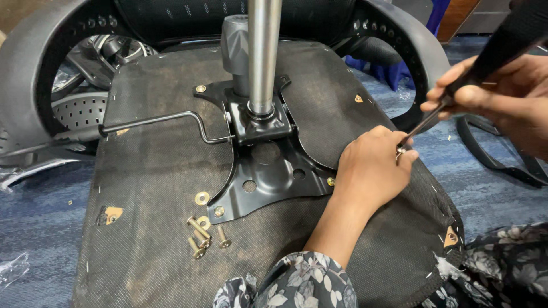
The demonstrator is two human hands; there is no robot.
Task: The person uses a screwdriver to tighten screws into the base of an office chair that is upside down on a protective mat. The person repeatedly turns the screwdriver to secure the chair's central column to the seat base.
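At right of centre, the left hand [374,168] pinches a small metal screw [399,153] on the upturned black fabric-covered chair seat [154,171] while the right hand [502,94], fingers closed, grips the black-handled screwdriver [456,97], apparently mid-fastening, needing steady alignment.

Left hand [374,165] pinches a bolt [400,152] under the right hand's [502,94] screwdriver [456,100].

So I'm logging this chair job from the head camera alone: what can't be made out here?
- Fastener under the left hand: its fingers cover it; only a glint shows at the screwdriver tip.
- Right hand: cut off by the right edge, with the tool's handle top.
- Metal column: its top leaves the frame.
- Loose bolts on the seat underside: too small to read the head type.
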